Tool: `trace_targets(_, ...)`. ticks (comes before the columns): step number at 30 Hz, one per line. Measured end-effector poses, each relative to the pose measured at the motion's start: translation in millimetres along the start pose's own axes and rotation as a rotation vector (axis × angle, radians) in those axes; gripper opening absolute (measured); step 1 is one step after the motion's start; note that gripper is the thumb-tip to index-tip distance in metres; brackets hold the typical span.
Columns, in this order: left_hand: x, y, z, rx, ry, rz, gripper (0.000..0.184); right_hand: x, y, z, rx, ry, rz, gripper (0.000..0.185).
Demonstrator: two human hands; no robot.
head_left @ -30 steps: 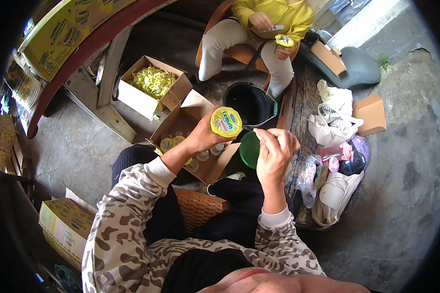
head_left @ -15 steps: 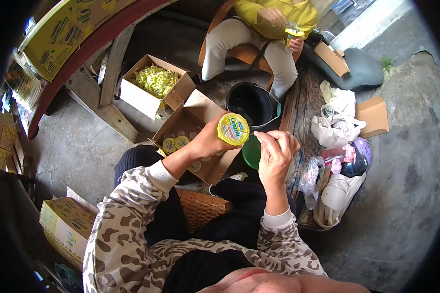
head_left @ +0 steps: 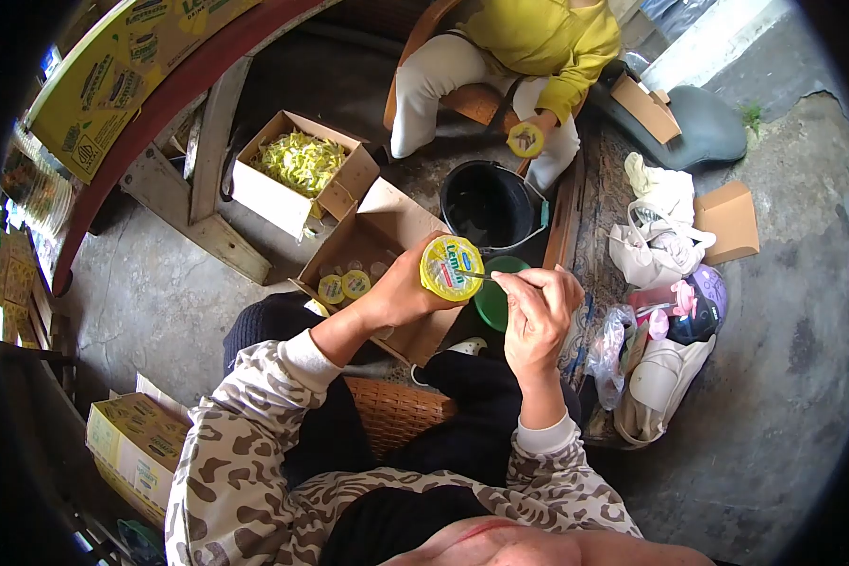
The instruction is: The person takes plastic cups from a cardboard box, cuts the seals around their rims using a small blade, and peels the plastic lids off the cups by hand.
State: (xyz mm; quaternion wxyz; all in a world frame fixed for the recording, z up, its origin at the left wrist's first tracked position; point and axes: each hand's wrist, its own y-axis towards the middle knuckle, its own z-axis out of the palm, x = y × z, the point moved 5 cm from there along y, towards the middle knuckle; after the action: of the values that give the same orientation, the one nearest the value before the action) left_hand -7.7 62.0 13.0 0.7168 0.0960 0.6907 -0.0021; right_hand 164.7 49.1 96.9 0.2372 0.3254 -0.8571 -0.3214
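Note:
My left hand (head_left: pixel 398 294) is wrapped round a lemon drink cup (head_left: pixel 451 267), its yellow printed lid tilted up toward me. My right hand (head_left: pixel 540 311) pinches a thin, dark, pointed tool (head_left: pixel 481 276), whose tip reaches onto the lid. Whether the tip has gone through the film, I cannot tell. Below my left hand is an open cardboard box (head_left: pixel 387 212) with several cups inside, two showing yellow lids (head_left: pixel 356 283). Just beyond the cup stand a black bucket (head_left: pixel 455 203) and a green container (head_left: pixel 502 294), partly hidden by my right hand.
A carton (head_left: pixel 272 193) of yellow strips stands beyond the box. Opposite me sits a person in a yellow top (head_left: pixel 547 42), holding a similar cup (head_left: pixel 526 140) above the bucket. Bags (head_left: pixel 653 250) and a purple helmet (head_left: pixel 710 294) lie at right; a lemon drink carton (head_left: pixel 137 448) is at left.
My view has shifted slightly. The tool tip now lies farther across the lid of my cup. The other person's cup has been lowered and tipped toward the bucket.

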Motion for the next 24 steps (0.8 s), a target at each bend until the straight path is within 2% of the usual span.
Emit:
trace_targets(9,-2.3,0.3,1.6,0.029,-0.026,0.008,0.067,-0.9,-0.6,-0.7,0.014,0.021,0.020,0.031)
trace_targets(12,-0.7,0.4,1.7,0.027,-0.039,0.003,0.065,-0.2,-0.3,-0.5,0.024,0.031,0.022,0.023)
trace_targets(14,0.3,1.1,2.2,0.026,-0.042,0.009,0.064,-0.4,-1.1,0.0,0.007,0.041,0.003,0.031)
trace_targets(24,1.0,0.8,3.7,0.019,-0.038,0.032,0.059,-1.2,-1.8,0.5,-0.006,0.030,0.005,0.031)
